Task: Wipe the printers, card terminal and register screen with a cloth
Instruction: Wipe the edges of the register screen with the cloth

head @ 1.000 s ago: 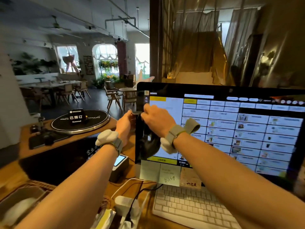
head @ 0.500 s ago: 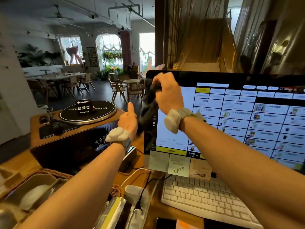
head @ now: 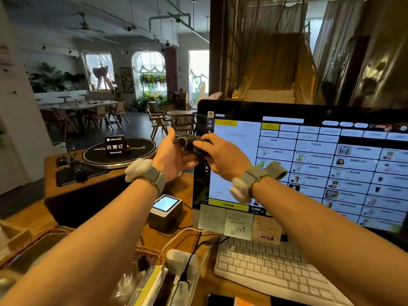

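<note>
A dark grey cloth point(head: 187, 143) is bunched between both hands in front of the left edge of the register screen point(head: 309, 164). My left hand point(head: 171, 157) cups it from the left, palm turned right. My right hand point(head: 223, 156) pinches it from the right with fingers closed over it. The screen is lit and shows a menu grid. A small card terminal point(head: 165, 212) with a lit square display sits on the wooden counter below my left wrist. No printer is visible.
A white keyboard point(head: 271, 268) lies under the screen, with sticky notes point(head: 237, 226) on the lower bezel. A black round tray with a "Reserved" sign point(head: 116, 146) stands at the left. A wicker basket point(head: 44, 241), a charger and cables crowd the near counter.
My right hand has come down from the screen's top left corner to mid-height with the cloth. My left hand has opened and closed in on the cloth from the left.
</note>
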Tool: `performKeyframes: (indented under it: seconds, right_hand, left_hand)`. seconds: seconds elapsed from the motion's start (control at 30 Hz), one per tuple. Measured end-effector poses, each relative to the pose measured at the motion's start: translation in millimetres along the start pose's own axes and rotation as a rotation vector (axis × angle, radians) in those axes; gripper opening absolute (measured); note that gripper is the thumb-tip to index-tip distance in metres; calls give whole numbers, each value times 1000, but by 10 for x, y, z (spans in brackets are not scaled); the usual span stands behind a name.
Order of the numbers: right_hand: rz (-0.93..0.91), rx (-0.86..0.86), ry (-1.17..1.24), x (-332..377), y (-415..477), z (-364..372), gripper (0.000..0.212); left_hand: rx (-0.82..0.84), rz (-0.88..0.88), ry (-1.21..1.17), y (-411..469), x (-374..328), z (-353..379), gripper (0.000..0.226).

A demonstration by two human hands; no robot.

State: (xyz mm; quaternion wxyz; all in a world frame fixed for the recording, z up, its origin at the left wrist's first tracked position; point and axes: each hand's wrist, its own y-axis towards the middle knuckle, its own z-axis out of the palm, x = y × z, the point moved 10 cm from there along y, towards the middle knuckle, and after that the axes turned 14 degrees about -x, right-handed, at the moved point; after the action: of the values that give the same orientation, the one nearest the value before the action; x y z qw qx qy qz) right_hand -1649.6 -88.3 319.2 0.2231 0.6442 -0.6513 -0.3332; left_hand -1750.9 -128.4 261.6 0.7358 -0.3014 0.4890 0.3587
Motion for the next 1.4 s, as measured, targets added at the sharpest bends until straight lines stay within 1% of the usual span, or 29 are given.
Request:
performKeyframes:
  seconds: [0.07,0.13,0.17,0.2,0.23,0.33,0.37,0.4,0.5,0.53,0.57,0.63,0.67,0.7,0.8,0.83,0.87,0.93,0.97,1.0,1.07,1.1,1.13,1.17,1.23,1.27,1.3,1.37,1.4]
  right_hand:
    - [-87,-87,-50,58,49,-141,39]
    - [-62,-253,-69,10,175,-375,23]
    - [-30,-304,-122,-34,237,-448,19]
    - [-10,-294,-191,-60,288,-433,19]
    - [-30,-239,-239,-23,295,-329,19]
    - [-244,100,-253,363,-6,272,22]
    - [-270,154,-249,421,-84,345,23]
    - [-242,141,-245,377,-59,307,23]
    - [-63,-75,-292,38,257,-137,20]
    - [-34,-88,-306,-30,242,-202,19]
    - [-63,-55,-305,6,208,-151,19]
    - [-210,94,-286,212,-4,100,19]
    - [-218,134,-283,202,-90,115,19]
    - [-168,107,-276,92,-64,17,18]
    - [44,-175,-266,-391,134,-575,15]
    - [56,-176,-279,-454,94,-603,15]
    - [7,-116,-288,-422,2,-520,16]
    - [-146,81,-271,-239,-285,-208,18]
    - [-161,124,-271,-232,-376,-195,18]
    - [-113,106,-274,-331,-321,-275,18]
    - [1,-100,-250,-585,-150,-677,16]
    - [48,-162,-248,-672,-143,-811,16]
    - [65,-142,-254,-714,-182,-824,17]
    - [25,-64,-252,-653,-259,-711,19]
    - [-113,152,-255,-435,-453,-390,21]
    - [-120,166,-251,-422,-444,-409,22]
    - [-61,122,-247,-512,-341,-511,22]
    - [55,-92,-251,-724,-119,-872,20]
    - [100,-146,-261,-795,-92,-961,19]
  left_hand:
    - [-98,59,141,43,-33,-112,73]
    - [-195,108,234,93,-79,-226,72]
    - [-238,120,248,117,-87,-286,71]
    - [-279,130,254,143,-93,-344,69]
    - [-307,135,259,165,-90,-385,67]
    - [-286,105,281,213,1,-358,67]
    - [-255,94,306,216,48,-310,69]
    - [-226,89,329,216,97,-259,72]
    - [-207,84,369,205,158,-194,74]
    - [-188,77,387,175,200,-142,75]
    - [-178,84,395,169,199,-115,75]
    - [-201,133,376,171,157,-91,70]
    - [-222,170,367,161,119,-64,67]
    - [-247,222,378,150,76,-51,62]
    - [-317,418,463,117,-92,-8,39]
    - [-342,463,469,100,-138,0,33]
    - [-363,497,465,76,-180,4,29]
    - [-400,568,490,22,-245,36,29]
    - [-411,596,541,-6,-250,65,29]
    - [-422,615,590,-10,-251,62,27]
    - [-451,615,636,-47,-236,65,30]
    - [-476,602,636,-73,-230,44,31]
    - [-505,595,625,-96,-238,40,30]
    - [-529,589,618,-123,-241,32,29]
    - [-539,605,639,-178,-259,81,20]
    - [-534,639,667,-205,-290,136,15]
    - [-520,674,705,-232,-298,190,11]
    - [-490,719,755,-276,-329,282,8]
    - [-477,727,769,-285,-342,315,9]
